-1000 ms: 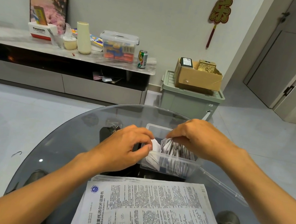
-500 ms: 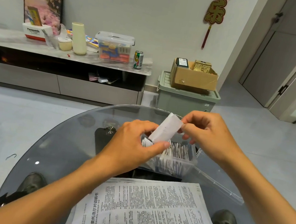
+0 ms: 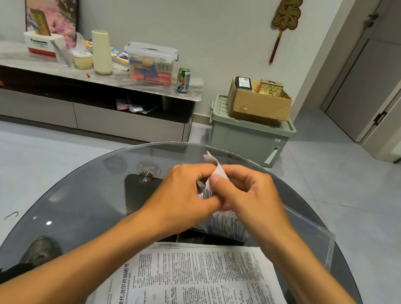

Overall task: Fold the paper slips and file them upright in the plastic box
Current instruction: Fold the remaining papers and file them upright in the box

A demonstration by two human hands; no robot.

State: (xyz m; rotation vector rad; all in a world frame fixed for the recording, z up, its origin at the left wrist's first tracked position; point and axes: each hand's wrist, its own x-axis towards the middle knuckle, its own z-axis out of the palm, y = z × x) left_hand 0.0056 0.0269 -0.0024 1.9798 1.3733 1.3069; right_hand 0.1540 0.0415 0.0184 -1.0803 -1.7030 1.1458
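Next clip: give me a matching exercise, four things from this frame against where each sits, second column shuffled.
Things:
1. small white paper slip
2. large printed paper sheet
3. green drink can
4. brown cardboard box

Places:
A. on the marble-topped sideboard
B. pinched between left hand and right hand
C. on the grey-green storage bin
D. flat on the round glass table

Pairs: 1-B, 2-D, 3-A, 4-C

Two bare hands, left hand [image 3: 182,196] and right hand [image 3: 247,198], hold one white paper slip [image 3: 217,171]. One clear plastic box [image 3: 229,226] and one large printed sheet [image 3: 201,291] are on one round glass table [image 3: 81,198].
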